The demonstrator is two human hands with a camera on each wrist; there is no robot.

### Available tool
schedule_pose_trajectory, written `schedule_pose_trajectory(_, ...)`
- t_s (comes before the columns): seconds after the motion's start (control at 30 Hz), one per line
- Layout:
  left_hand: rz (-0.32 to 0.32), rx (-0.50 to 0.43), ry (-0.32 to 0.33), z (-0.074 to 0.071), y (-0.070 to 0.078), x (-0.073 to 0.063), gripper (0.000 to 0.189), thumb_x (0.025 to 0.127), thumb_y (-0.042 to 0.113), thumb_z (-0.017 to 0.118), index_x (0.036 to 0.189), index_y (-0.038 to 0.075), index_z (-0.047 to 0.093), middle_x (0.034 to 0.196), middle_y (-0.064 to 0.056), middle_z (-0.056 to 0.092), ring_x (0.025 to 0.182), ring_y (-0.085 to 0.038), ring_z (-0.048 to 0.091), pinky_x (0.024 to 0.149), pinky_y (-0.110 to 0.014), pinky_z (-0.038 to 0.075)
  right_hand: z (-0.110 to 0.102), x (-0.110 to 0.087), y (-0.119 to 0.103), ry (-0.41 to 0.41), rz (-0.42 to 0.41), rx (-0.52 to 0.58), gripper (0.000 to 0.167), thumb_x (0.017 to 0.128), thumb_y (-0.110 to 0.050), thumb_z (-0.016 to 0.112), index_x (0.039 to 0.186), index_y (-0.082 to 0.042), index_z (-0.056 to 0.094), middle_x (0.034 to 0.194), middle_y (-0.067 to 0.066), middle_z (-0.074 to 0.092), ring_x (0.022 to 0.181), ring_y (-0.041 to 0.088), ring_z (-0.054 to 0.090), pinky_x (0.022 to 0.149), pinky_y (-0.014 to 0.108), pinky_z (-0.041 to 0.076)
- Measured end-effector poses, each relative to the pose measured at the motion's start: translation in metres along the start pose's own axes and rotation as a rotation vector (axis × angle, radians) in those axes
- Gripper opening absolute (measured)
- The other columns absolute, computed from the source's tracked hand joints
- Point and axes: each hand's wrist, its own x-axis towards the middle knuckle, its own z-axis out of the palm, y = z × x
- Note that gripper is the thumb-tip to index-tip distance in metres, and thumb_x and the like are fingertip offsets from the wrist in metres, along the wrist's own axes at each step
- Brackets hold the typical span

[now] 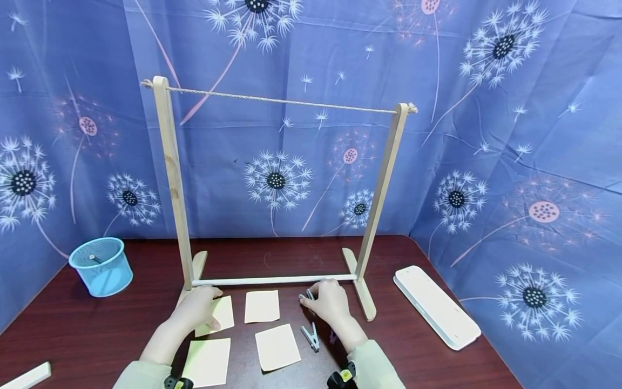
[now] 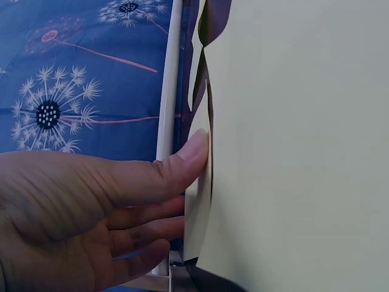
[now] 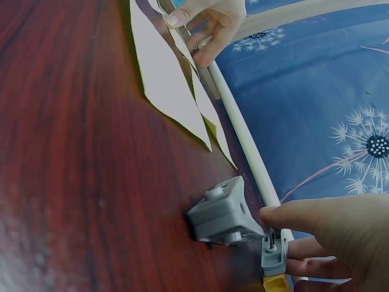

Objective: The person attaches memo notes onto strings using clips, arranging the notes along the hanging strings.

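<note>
My left hand (image 1: 194, 307) pinches a pale yellow paper square (image 1: 224, 312) at the upper left of several such squares; in the left wrist view the thumb lies on the near face of the sheet (image 2: 196, 225). Between thumb and fingers my right hand (image 1: 331, 302) holds a grey clothespin (image 3: 275, 258), near the white crossbar (image 1: 272, 280). A second grey clothespin (image 1: 311, 337) lies on the table just below that hand. Other paper squares lie at the upper middle (image 1: 262, 306), lower left (image 1: 208, 363) and lower right (image 1: 278, 347).
A wooden frame (image 1: 176, 183) with a rope (image 1: 282, 100) strung across its top stands behind the hands. A blue mesh basket (image 1: 104, 275) is at the left, a white case (image 1: 437, 307) at the right. A white bar (image 1: 29, 376) lies at the lower left.
</note>
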Motion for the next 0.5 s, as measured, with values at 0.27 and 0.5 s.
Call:
schedule_pose_trajectory(0.27, 0.021, 0.005, 0.006, 0.0016, -0.0036, 0.0003, 0.071, 0.047, 0.013, 0.094, 0.109, -0.008, 0.067, 0.107, -0.020, 0.069, 0.104, -0.038, 0.065, 0.089, -0.050, 0.052, -0.0009, 0.0016, 0.0000, -0.006, -0.004, 0.035, 0.020, 0.076, -0.037, 0.081, 0.080, -0.017, 0.078, 0.075, -0.006, 0.070, 0.078, 0.018, 0.064, 0.061, 0.028, 0.049)
schedule_pose_trajectory(0.5, 0.043, 0.016, 0.004, 0.0008, -0.0029, 0.0014, 0.070, 0.048, 0.013, 0.095, 0.109, -0.008, 0.067, 0.108, -0.020, 0.069, 0.105, -0.039, 0.064, 0.089, -0.050, 0.052, -0.0031, 0.0034, -0.0005, -0.024, 0.030, 0.093, 0.023, 0.077, -0.038, 0.080, 0.084, -0.017, 0.078, 0.083, -0.004, 0.072, 0.074, 0.012, 0.062, 0.059, 0.024, 0.047)
